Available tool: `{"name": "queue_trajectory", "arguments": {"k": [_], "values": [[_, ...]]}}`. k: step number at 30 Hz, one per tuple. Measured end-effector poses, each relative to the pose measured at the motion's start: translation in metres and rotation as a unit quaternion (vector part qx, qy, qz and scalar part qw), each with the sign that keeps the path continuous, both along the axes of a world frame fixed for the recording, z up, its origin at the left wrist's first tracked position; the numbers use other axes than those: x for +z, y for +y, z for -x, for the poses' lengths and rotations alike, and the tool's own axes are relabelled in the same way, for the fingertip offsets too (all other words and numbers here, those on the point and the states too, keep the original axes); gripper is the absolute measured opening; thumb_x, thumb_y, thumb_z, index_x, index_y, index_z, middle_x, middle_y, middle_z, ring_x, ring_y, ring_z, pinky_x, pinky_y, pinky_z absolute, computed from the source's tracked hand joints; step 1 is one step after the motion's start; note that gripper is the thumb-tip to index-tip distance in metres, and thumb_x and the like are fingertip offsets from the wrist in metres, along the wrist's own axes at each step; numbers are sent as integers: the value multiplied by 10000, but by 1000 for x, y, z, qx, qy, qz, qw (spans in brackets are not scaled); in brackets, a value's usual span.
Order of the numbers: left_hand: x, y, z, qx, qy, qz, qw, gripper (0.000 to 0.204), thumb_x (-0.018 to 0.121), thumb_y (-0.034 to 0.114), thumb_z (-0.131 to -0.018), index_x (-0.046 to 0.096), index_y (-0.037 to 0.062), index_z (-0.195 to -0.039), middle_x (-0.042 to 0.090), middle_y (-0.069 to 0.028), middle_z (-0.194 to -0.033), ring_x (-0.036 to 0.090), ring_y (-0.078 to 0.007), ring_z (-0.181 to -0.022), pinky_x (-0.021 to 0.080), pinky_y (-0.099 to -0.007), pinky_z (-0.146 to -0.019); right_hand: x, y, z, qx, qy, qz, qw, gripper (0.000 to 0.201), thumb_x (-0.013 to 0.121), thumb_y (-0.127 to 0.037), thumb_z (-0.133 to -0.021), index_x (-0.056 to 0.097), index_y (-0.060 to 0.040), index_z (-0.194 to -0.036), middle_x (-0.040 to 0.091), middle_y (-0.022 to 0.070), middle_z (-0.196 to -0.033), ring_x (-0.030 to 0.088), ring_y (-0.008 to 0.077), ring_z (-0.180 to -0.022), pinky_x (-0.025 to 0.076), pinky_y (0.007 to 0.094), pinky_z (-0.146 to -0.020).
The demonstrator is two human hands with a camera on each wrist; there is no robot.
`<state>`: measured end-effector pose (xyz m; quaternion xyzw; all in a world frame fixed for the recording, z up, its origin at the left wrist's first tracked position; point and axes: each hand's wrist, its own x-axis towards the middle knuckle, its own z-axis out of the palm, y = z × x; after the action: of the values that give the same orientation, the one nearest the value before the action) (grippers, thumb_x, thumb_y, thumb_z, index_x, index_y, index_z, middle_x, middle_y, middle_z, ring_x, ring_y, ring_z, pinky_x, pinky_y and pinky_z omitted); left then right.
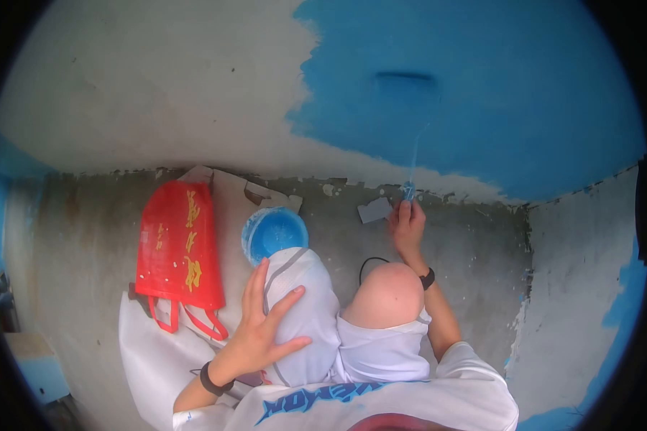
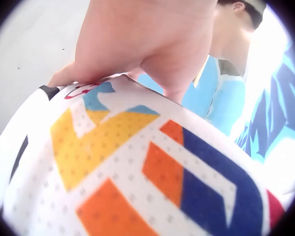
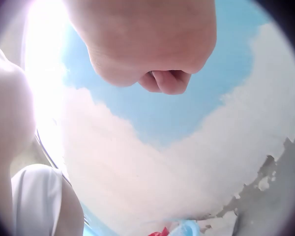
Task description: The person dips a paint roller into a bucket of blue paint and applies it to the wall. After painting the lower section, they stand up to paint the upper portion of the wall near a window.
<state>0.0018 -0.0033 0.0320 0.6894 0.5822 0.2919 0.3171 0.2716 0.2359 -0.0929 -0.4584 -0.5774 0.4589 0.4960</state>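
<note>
My right hand (image 1: pixel 407 226) grips the handle of a paint roller (image 1: pixel 409 191), whose thin rod runs up to a blue-coated roller head against the blue-painted wall (image 1: pixel 510 93). In the right wrist view the fingers of the right hand (image 3: pixel 150 49) are curled in, and the handle is hidden. My left hand (image 1: pixel 266 320) rests with spread fingers on the white shorts (image 1: pixel 305 316) over the left thigh. Just beyond that knee stands a blue bucket (image 1: pixel 254 241) with paint smeared on its rim.
Left of the bucket lies a red bag (image 1: pixel 180 244) with yellow lettering and straps. Pale scraps (image 1: pixel 375 210) lie along the wall's foot on the grey floor (image 1: pixel 474 258). Unpainted white wall (image 1: pixel 165 86) borders the blue patch, and another wall (image 1: pixel 575 287) stands on the right.
</note>
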Motion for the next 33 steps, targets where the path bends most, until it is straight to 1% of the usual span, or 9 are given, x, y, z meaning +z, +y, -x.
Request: {"name": "queue_trajectory", "arguments": {"k": [7, 12, 14, 16, 18, 20, 21, 23, 33], "values": [[22, 11, -2, -23, 3, 61, 998, 902, 830, 358, -760, 359, 166, -1505, -1, -315, -1571, 92, -528, -1449, 235, -548, -1146, 100, 42, 20, 51, 6, -20, 998, 322, 442, -317, -1055, 495, -64, -862, 437, -42, -612, 369, 43, -502, 293, 224, -449], [54, 19, -3, -45, 5, 57, 997, 874, 783, 218, -797, 306, 81, -1517, 90, -337, -1562, 118, -488, -1465, 218, -526, -1161, 67, 46, 19, 41, -90, -93, 991, 303, 432, -296, -1055, 495, -64, -871, 444, -37, -610, 375, 55, -499, 305, 240, -455], [71, 21, -1, -50, -26, 52, 997, 839, 737, 125, -823, 281, 46, -1522, 126, -338, -1561, 115, -468, -1477, 200, -517, -1170, 49, 38, 12, 30, -55, -21, 998, 316, 431, -304, -1053, 496, -63, -859, 441, -35, -604, 387, 64, -507, 310, 258, -461], [86, 20, -1, -130, -478, 50, 867, 785, 542, -14, -835, 190, -13, -1537, 122, -286, -1589, 98, -459, -1481, 168, -511, -1186, 46, 32, 4, 18, -92, -25, 995, 323, 435, -313, -1052, 493, -64, -854, 438, -35, -602, 391, 63, -512, 309, 257, -461], [97, 30, -6, -266, -603, -1, 752, 830, 388, -138, -760, 142, -28, -1545, 108, -266, -1601, 99, -403, -1496, 113, -474, -1209, 42, 29, -2, 5, -127, -28, 991, 334, 438, -326, -1051, 489, -68, -845, 433, -35, -601, 390, 57, -514, 302, 247, -459], [111, 49, 3, -399, -501, 95, 762, 843, 396, -174, -773, 100, -23, -1547, 125, -262, -1604, 152, -368, -1497, 138, -441, -1199, 45, 31, -6, 34, -129, -19, 991, 338, 437, -330, -1052, 488, -70, -842, 432, -36, -601, 385, 53, -511, 298, 238, -457], [111, 51, -6, -380, -509, 93, 766, 843, 396, -174, -773, 100, -23, -1547, 125, -262, -1604, 152, -368, -1497, 138, -441, -1199, 47, 30, -9, 36, -100, -4, 994, 338, 436, -330, -1053, 488, -73, -840, 424, -37, -595, 377, 50, -506, 292, 233, -455], [110, 62, -24, -462, -529, -18, 712, 816, 400, -170, -799, 108, -22, -1547, 222, -257, -1583, 271, -333, -1468, 233, -406, -1176, 51, 28, -7, 36, -71, 10, 997, 338, 435, -331, -1054, 487, -76, -837, 417, -37, -588, 368, 48, -501, 286, 228, -452], [111, 65, -15, -481, -607, 27, 632, 544, 453, 9, -959, 315, -46, -1483, 284, -268, -1549, 271, -344, -1463, 197, -434, -1204, 63, 16, -7, 13, -92, -6, 996, 334, 449, -320, -1053, 488, -60, -847, 419, -35, -600, 363, 49, -504, 280, 229, -451]]}}
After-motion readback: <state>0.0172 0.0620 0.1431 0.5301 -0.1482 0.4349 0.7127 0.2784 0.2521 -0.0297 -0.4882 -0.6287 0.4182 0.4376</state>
